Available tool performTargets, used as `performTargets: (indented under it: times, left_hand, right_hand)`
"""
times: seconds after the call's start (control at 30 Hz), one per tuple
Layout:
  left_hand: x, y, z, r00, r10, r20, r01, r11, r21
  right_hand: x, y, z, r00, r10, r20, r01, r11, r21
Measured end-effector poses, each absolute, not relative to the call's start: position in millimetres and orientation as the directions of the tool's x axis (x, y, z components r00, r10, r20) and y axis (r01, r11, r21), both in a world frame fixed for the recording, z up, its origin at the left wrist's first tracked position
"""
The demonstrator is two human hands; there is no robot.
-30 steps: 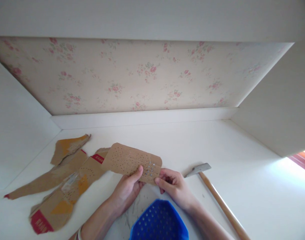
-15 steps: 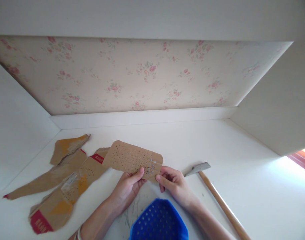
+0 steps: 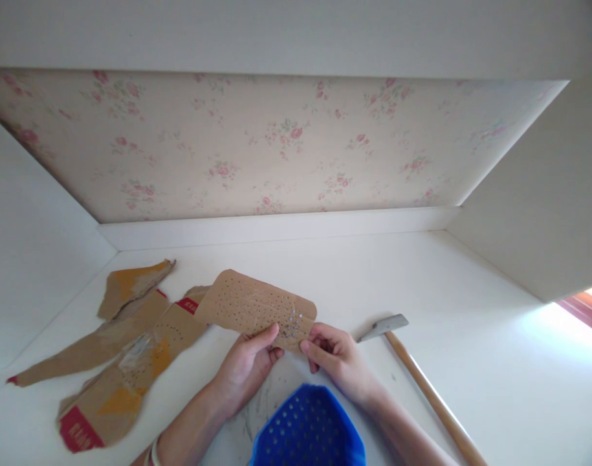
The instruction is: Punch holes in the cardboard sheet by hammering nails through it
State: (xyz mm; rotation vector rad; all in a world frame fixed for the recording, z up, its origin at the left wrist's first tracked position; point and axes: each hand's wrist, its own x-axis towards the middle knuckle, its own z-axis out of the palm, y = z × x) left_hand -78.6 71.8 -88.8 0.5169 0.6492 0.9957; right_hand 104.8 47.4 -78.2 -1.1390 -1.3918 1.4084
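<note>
Perforated cardboard piece (image 3: 252,301): held above the worktop (image 3: 494,336), its 9 o'clock end overlapping a scrap in view.
Left hand (image 3: 247,366): at the piece's 6 o'clock edge, closed in a grip, thumb on top, fingers beneath.
Right hand (image 3: 337,356): at its 4 o'clock corner, thumb and curled fingers nearly together, pinching the edge.
Metal dots (image 3: 293,325): clustered toward the 3 o'clock end; perhaps nail heads, too small to be sure.
Blue basket (image 3: 350,421): 5 o'clock from the piece, between the forearms.
Hammer (image 3: 424,385): lying at 4 o'clock.
Torn cardboard scraps (image 3: 101,349): between 8 and 9 o'clock.
</note>
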Motion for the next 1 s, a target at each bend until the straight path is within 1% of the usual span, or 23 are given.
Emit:
performTargets:
  times: [0.3,0.5,0.67,0.73,0.8,0.87,0.93,1.0]
  left_hand:
    - [-78.4,67.8,-79.1,0.425,0.876,-0.228,-0.592,0.46,0.662]
    - [-75.8,65.4,-74.4,0.423,0.883,-0.203,-0.575,0.435,0.693]
    - [-74.9,64.2,-72.2,0.398,0.883,-0.249,-0.541,0.445,0.714]
    - [-73.0,63.5,-71.8,0.373,0.883,-0.285,-0.527,0.455,0.718]
    - [-70.8,62.6,-72.8,0.325,0.889,-0.324,-0.51,0.453,0.731]
    - [-70.1,61.4,-75.6,0.255,0.901,-0.351,-0.461,0.433,0.775]
    - [-71.7,60.1,-79.5,0.178,0.918,-0.356,-0.341,0.397,0.852]
    - [-75.1,58.7,-83.6,0.098,0.932,-0.35,-0.18,0.363,0.914]
  right_hand:
    - [103.9,45.7,-75.7,-0.249,0.967,-0.045,0.048,-0.035,-0.998]
    - [104.3,46.0,-79.3,-0.234,0.971,-0.043,0.049,-0.033,-0.998]
    - [103.6,46.6,-82.9,-0.225,0.974,-0.037,0.037,-0.03,-0.999]
    - [101.6,45.4,-84.7,-0.165,0.986,-0.026,-0.002,-0.027,-1.0]
    - [99.2,42.6,-86.7,-0.04,0.999,-0.015,-0.041,-0.017,-0.999]
    - [97.0,39.0,-88.5,0.053,0.998,0.014,0.015,0.013,-1.0]
    - [95.3,36.4,-89.2,0.041,0.998,0.057,0.149,0.05,-0.987]
    - [93.9,36.0,-88.9,0.002,0.996,0.091,0.234,0.088,-0.968]
